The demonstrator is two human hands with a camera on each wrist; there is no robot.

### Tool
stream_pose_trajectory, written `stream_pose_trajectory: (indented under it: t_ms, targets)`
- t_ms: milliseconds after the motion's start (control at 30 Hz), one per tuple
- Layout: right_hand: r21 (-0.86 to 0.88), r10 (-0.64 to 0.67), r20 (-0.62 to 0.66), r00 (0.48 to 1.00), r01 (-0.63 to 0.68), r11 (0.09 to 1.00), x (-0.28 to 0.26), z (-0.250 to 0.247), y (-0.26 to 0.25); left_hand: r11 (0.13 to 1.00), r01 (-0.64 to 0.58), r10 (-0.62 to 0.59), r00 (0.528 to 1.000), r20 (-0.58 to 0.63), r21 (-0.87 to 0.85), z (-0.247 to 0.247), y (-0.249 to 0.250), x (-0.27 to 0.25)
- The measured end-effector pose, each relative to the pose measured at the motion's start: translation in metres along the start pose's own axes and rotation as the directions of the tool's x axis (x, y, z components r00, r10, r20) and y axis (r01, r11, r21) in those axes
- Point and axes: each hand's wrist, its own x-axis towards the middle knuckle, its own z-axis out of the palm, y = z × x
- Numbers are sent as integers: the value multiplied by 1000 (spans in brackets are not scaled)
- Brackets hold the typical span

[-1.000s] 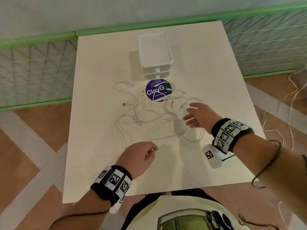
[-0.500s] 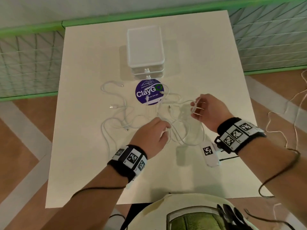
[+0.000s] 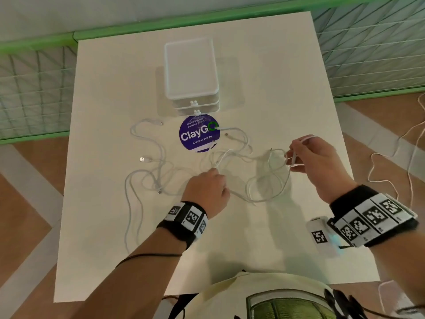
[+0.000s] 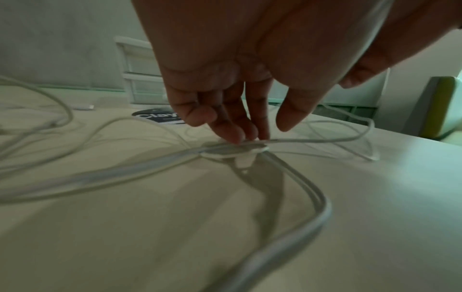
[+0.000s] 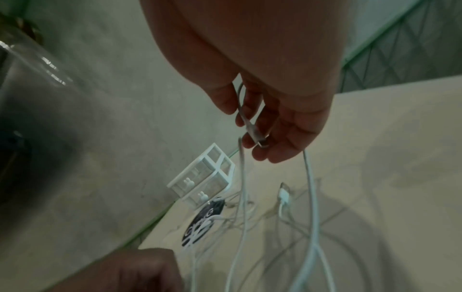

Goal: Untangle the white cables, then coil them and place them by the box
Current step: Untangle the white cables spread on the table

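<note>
Fingers: my left hand [image 3: 207, 192] presses its fingers [image 4: 232, 128] down on a cable crossing; my right hand [image 3: 319, 164] pinches a cable end, raised above the surface [image 3: 287, 88].
Counts: I see two hands, one box [image 3: 190, 70], one round sticker [image 3: 199, 132]; the white cables [image 3: 149, 180] I cannot count.
Cables: tangled on the surface between sticker and hands, spreading left of my left hand.
Box: beyond the sticker, apart from both hands.
</note>
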Motion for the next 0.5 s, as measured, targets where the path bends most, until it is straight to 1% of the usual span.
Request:
stream_pose_trajectory:
  t_ms: [67,100,167,200,233,267,333,367,433,500]
  targets:
    - [-33,3,-17,1000,-3,999,2,-7,2,994,50,-53,998,-31,-93,-7,-8,2]
    - [-20,24,-18,1000,-24,999,3,-9,3,987,67,-80,993,-82,-146,-11,-12,4]
    - [24,75,-15,997,-75,997,2,-11,3,970,69,-126,963,-240,-233,-18,-20,9]
    - [63,109,-1,994,-109,992,1,-11,2,969,62,-134,946,-297,-240,-20,-25,13]
    - [112,146,26,989,-148,983,-1,-10,1,974,65,-132,941,-313,-215,-19,-30,16]
    - [161,179,63,982,-187,969,-3,-9,-1,984,82,-124,951,-283,-157,-17,-36,20]
    - [237,225,148,963,-255,937,-7,-7,-8,992,123,-123,977,-173,-7,-11,-45,25]
    - [268,235,187,954,-280,922,-9,-5,-12,991,124,-117,982,-146,41,-8,-49,25]
    - [333,232,256,938,-311,890,-13,-3,-20,992,92,-78,985,-152,88,-2,-55,23]
    - [376,210,306,928,-321,869,-16,-1,-27,989,36,-11,986,-169,142,0,-58,19]
